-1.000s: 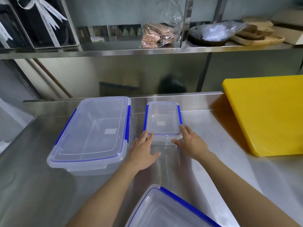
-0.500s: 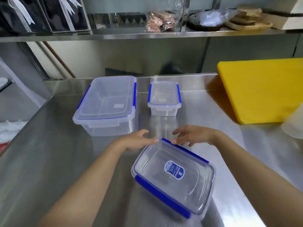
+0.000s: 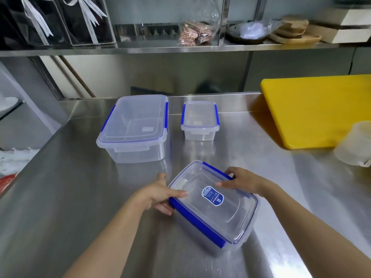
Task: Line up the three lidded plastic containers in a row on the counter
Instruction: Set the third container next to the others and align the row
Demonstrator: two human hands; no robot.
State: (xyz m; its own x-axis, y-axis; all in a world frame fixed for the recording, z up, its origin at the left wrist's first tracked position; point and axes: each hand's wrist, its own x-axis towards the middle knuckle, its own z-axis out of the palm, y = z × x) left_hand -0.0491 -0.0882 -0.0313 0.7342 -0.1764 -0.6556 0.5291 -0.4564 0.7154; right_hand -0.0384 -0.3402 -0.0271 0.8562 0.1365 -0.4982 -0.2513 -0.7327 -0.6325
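Three clear lidded containers with blue clips sit on the steel counter (image 3: 60, 197). The large container (image 3: 133, 127) stands at the back left, and the small container (image 3: 199, 120) is beside it to the right. The medium container (image 3: 214, 205), with a blue label on its lid, lies nearer to me and is turned at an angle. My left hand (image 3: 160, 194) grips its near-left corner, thumb on the lid. My right hand (image 3: 240, 180) holds its far-right edge, fingers over the lid.
A yellow cutting board (image 3: 313, 111) lies at the right, with a whitish tub (image 3: 356, 145) in front of it. A steel shelf (image 3: 180, 50) above holds black boxes, a bag of wafers and wooden plates. The counter's left edge drops off.
My hands left the small container, came back toward me and closed on the medium container. The view tilted down and pulled back.
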